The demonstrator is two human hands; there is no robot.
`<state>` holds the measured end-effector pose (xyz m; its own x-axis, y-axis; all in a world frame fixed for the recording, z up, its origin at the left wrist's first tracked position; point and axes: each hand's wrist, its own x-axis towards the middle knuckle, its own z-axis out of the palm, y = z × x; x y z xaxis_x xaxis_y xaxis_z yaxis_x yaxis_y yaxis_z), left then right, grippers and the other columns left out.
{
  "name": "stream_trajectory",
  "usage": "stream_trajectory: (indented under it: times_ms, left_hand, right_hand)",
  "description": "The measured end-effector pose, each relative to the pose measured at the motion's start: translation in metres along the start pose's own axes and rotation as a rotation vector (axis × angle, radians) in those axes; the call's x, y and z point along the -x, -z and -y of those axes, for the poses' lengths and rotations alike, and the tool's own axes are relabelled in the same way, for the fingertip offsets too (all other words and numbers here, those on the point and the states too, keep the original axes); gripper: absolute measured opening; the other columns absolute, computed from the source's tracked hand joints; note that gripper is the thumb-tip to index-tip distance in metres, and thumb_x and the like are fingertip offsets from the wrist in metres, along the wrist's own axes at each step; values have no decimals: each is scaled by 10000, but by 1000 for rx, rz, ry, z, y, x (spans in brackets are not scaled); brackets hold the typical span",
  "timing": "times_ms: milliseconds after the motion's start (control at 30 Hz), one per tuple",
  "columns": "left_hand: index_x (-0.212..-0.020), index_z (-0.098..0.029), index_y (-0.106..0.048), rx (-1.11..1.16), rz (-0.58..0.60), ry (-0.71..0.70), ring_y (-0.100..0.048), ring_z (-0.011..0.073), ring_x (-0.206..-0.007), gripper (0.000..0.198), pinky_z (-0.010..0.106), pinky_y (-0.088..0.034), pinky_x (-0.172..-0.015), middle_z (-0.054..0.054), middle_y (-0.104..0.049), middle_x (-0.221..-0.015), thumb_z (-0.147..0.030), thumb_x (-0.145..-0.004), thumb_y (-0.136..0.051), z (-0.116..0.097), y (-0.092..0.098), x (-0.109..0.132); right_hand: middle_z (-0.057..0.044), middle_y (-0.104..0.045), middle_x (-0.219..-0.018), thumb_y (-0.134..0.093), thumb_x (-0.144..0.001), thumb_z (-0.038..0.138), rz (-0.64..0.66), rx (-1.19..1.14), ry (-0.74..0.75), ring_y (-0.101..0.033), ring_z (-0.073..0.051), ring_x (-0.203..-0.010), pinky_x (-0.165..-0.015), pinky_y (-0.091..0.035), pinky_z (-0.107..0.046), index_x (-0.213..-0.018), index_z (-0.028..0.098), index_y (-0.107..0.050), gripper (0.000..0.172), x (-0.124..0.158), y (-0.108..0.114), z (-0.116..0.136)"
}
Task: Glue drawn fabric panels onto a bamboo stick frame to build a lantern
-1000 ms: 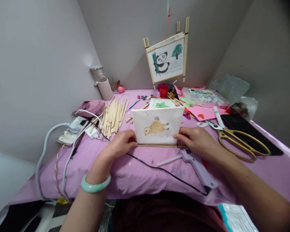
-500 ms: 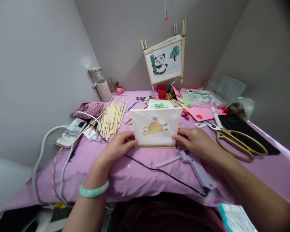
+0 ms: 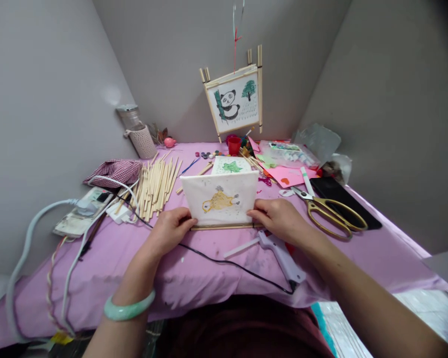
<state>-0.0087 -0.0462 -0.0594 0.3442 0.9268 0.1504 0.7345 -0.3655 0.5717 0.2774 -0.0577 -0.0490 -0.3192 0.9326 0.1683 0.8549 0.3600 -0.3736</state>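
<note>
A white paper panel (image 3: 220, 198) with a yellow bird drawing stands upright on the purple tablecloth (image 3: 209, 258), its lower edge on a thin wooden stick (image 3: 224, 227). My left hand (image 3: 169, 229) pinches the panel's lower left corner and the stick's end. My right hand (image 3: 278, 219) grips the lower right corner in the same way. A light purple glue gun (image 3: 280, 252) lies just in front of my right hand, its black cord (image 3: 216, 258) running across the cloth under my left hand.
A pile of wooden sticks (image 3: 155, 184) lies to the left, beside a power strip (image 3: 80, 214) with white cables. Gold scissors (image 3: 330, 211), a black tablet (image 3: 339, 194) and pink paper (image 3: 287, 174) sit on the right. A panda lantern (image 3: 235, 99) hangs at the back.
The view has swung to the right, so everything sits further left in the picture. Both hands keep the same hold on the panel and stick.
</note>
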Motion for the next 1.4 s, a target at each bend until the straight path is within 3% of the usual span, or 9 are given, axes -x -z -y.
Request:
stream_trajectory:
  times_ms: [333, 567, 733, 1400]
  left_hand:
    - [-791, -164, -657, 64, -2, 26, -584, 168, -696, 198, 272, -428, -657, 27, -662, -748, -314, -822, -531, 4, -2, 3]
    - [-806, -173, -649, 173, 24, -31, -595, 170, -786, 228, 265, -454, -721, 44, -663, -856, -332, -863, -497, 2, 3, 4]
    - [-776, -162, -620, 242, -9, -2, -559, 146, -716, 304, 242, -438, -671, 22, -610, -745, -357, -902, -424, -2, 4, 5]
    - [-793, -166, -604, 200, 8, 21, -557, 151, -713, 139, 261, -436, -676, 7, -615, -747, -262, -835, -512, 5, -3, 5]
  right_hand:
    - [-39, -673, -684, -491, -903, 327, 6, 52, 8, -586, -159, -623, -574, -330, -249, -711, 196, -610, 261, 0, 2, 0]
    - [-30, -665, -694, -490, -897, 377, 14, -78, 13, -579, -153, -621, -569, -352, -250, -725, 205, -612, 272, 4, 10, 1]
    - [-16, -633, -651, -489, -880, 384, 1, -112, 10, -560, -151, -592, -541, -348, -248, -720, 207, -582, 256, 1, 5, -3]
    - [-24, -612, -605, -456, -886, 368, 3, -22, -7, -540, -154, -549, -539, -325, -259, -649, 204, -556, 306, -2, -1, -4]
